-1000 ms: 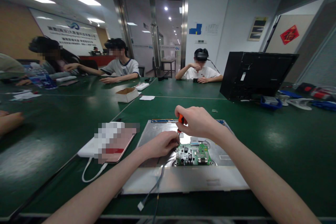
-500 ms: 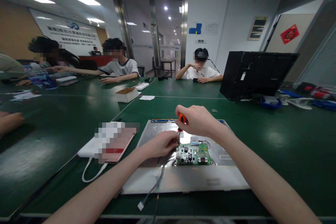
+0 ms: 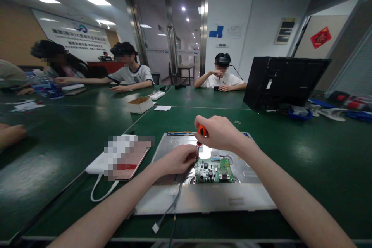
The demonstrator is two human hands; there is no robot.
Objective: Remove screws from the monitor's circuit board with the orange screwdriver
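My right hand (image 3: 218, 132) is wrapped round the orange and black handle of a screwdriver (image 3: 201, 130). The shaft points down at the upper left corner of a green circuit board (image 3: 214, 171). At that same corner my left hand (image 3: 183, 159) has its fingers pinched together beside the screwdriver's tip; what they hold, if anything, is hidden. Under the board lies a silvery metal display panel (image 3: 209, 197), flat on the table. A thin cable (image 3: 178, 193) with a white plug runs out from below my left hand over the panel's front edge.
Left of the panel lie a white power bank (image 3: 99, 164) and a pink phone (image 3: 139, 159), joined by a white cord. Beyond stand an open small box (image 3: 141, 105) and, at right, a black monitor (image 3: 279, 83). Several people sit round the green table (image 3: 72, 124).
My hands, the screwdriver and the board hold almost the same places. Across the table, a person on the left has shifted their head slightly.
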